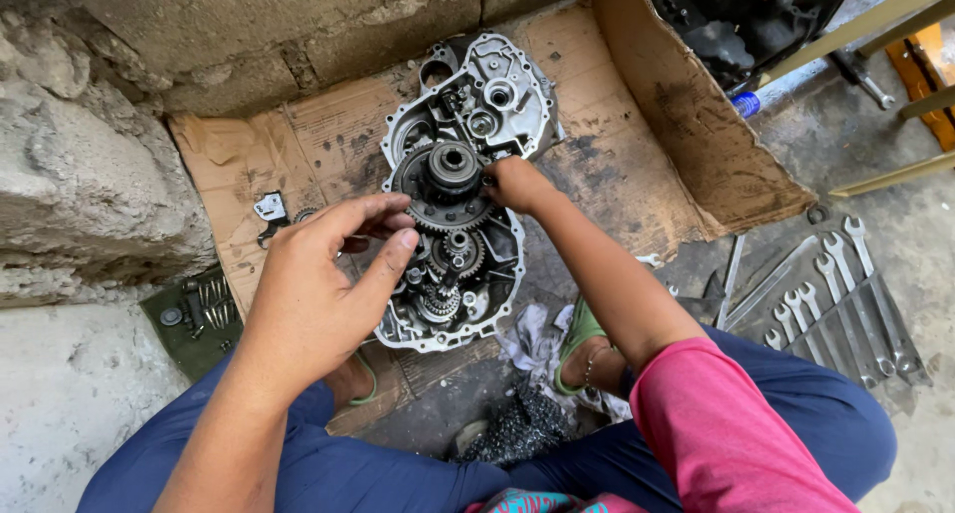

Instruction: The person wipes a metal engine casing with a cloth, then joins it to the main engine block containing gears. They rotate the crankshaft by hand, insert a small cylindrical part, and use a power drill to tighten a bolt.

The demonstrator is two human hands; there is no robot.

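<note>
An open aluminium engine case (497,95) lies flat on cardboard in front of me, with a large toothed clutch gear (443,190) and smaller gears (453,259) showing inside. My right hand (517,185) reaches into the case at the right edge of the large gear, fingertips hidden against it. My left hand (323,274) hovers above the case's left side, thumb and fingers pinched together on something small that I cannot make out.
Oil-stained cardboard (617,165) covers the ground against a rough block wall (249,25). Several spanners (836,294) lie in a row at the right. A green tray of small parts (194,314) sits at the left. A rag (532,344) and chain (517,428) lie near my feet.
</note>
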